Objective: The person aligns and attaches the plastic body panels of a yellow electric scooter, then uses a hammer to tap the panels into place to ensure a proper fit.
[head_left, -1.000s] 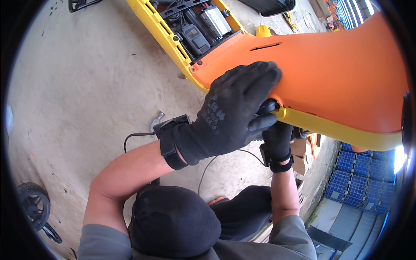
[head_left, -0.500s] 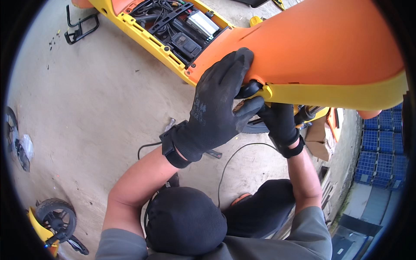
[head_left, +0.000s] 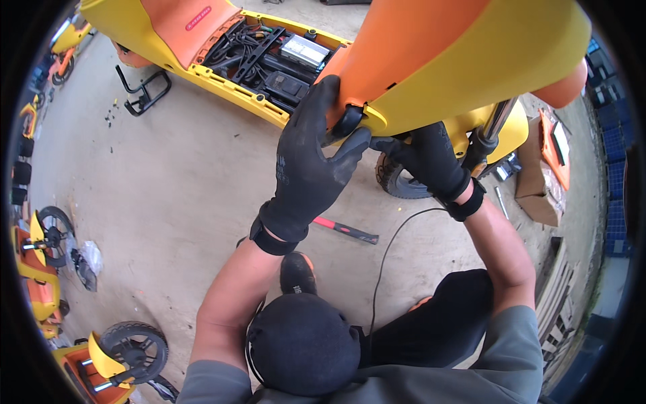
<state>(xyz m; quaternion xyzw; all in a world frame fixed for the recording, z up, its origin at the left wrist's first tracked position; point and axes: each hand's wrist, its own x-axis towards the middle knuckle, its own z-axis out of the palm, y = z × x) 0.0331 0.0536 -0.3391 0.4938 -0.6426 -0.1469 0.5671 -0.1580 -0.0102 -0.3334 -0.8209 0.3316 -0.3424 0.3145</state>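
Observation:
My left hand [head_left: 306, 161], in a black glove, grips the lower edge of a scooter's orange and yellow front panel [head_left: 431, 67]. Its fingers lie along the orange side and its thumb reaches below the rounded yellow tab [head_left: 374, 121]. A curved black part [head_left: 347, 121] shows between thumb and fingers. Also gloved, my right hand [head_left: 431, 158] is closed beneath the yellow edge, with a finger stretched toward my left thumb. Whatever it grips there is hidden. Behind it stand the front wheel [head_left: 400, 180] and a metal fork tube [head_left: 496, 121].
The scooter's open floor bay [head_left: 269, 60] holds cables and boxes. A red-handled hammer [head_left: 344, 230] and a thin black cable [head_left: 387, 252] lie on the concrete. At right are a cardboard box [head_left: 538, 188] and wooden slats [head_left: 558, 289]; more scooters [head_left: 101, 357] stand at left.
The view has shifted, bringing the hammer and more scooters into sight. The front panel appears turned, showing more of its yellow side. Both hands remain at its lower edge.

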